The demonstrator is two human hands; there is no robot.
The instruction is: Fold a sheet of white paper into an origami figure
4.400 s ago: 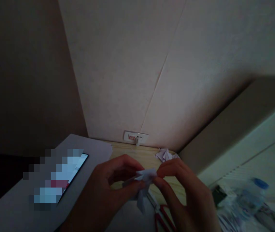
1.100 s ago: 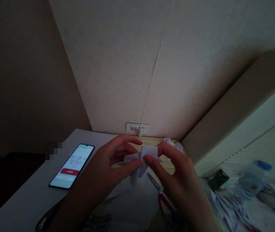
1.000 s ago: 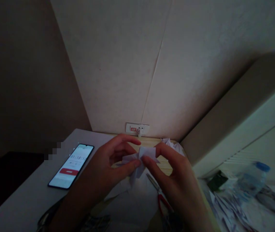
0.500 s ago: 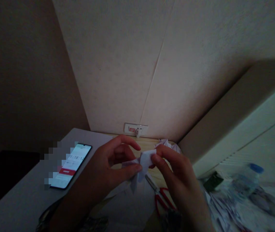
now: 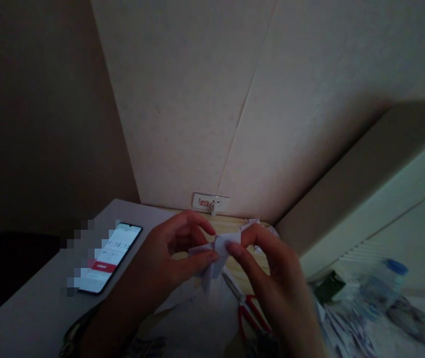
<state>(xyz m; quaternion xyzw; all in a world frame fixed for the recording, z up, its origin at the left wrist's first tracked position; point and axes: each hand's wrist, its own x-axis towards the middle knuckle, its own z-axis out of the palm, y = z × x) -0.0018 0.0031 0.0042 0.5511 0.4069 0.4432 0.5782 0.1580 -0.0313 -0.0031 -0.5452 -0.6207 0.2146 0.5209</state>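
Evidently held a small folded white paper (image 5: 216,248) up off the counter (image 5: 29,318), just above and beyond the red-handled scissors (image 5: 248,311). Pinched its left part with the left hand (image 5: 167,263), with thumb and forefinger closed on it; gripped its right edge likewise with the right hand (image 5: 272,278), with fingers (image 5: 240,256) shut on the sheet. Had a lit phone (image 5: 108,258) lying well to the left of the scissors, a blue-capped bottle (image 5: 384,283) well to their right, another white scrap (image 5: 252,224) beyond them near the wall. Judged best to work with both pinches close to the crease, to line the edges up first, then to press the fold flat with a fingertip, slowly in such dim light.
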